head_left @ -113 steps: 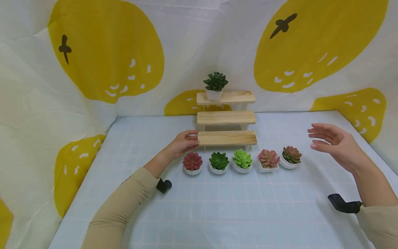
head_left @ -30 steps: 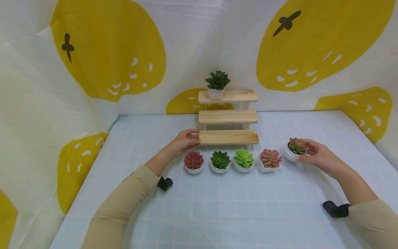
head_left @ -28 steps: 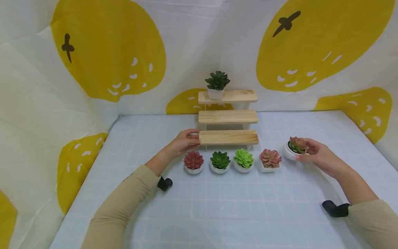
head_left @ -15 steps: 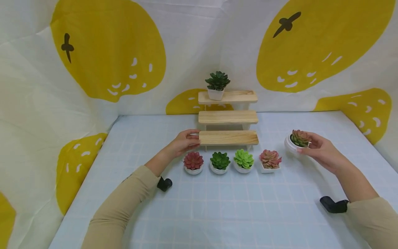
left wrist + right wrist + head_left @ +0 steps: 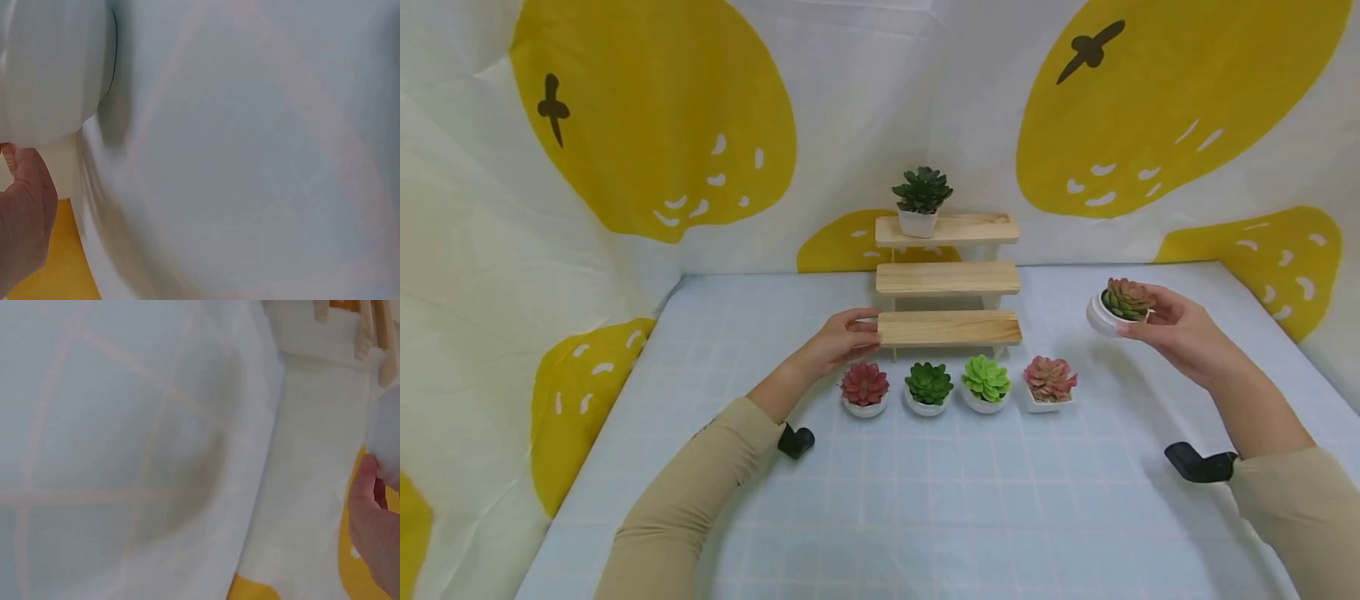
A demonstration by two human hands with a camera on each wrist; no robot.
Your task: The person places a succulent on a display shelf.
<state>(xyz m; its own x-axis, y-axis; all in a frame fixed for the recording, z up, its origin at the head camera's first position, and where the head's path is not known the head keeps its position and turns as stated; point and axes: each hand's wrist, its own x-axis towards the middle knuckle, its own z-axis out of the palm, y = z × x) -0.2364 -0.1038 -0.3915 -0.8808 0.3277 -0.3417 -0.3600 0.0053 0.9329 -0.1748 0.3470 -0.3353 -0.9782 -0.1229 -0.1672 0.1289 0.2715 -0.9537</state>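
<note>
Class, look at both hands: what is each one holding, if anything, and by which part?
The right hand holds a potted succulent by the right side of its white pot, lifted off the table. The left hand grips the left end of the wooden stand's lowest shelf.

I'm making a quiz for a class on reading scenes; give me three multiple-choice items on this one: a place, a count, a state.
1. Where does the dark green succulent in the square white pot stand?
A. the top shelf of the wooden stand
B. the middle shelf
C. the tablecloth

2. How many potted succulents stand in the row on the tablecloth before the stand?
A. two
B. four
C. six

3. What is the state of the pot in the right hand?
A. standing in the row
B. tipped over on the cloth
C. held up off the cloth

Answers:
1 A: it sits at the left end of the top shelf.
2 B: red, dark green, light green and pink pots line up.
3 C: the fingers hold the reddish-green succulent above the cloth.
</note>
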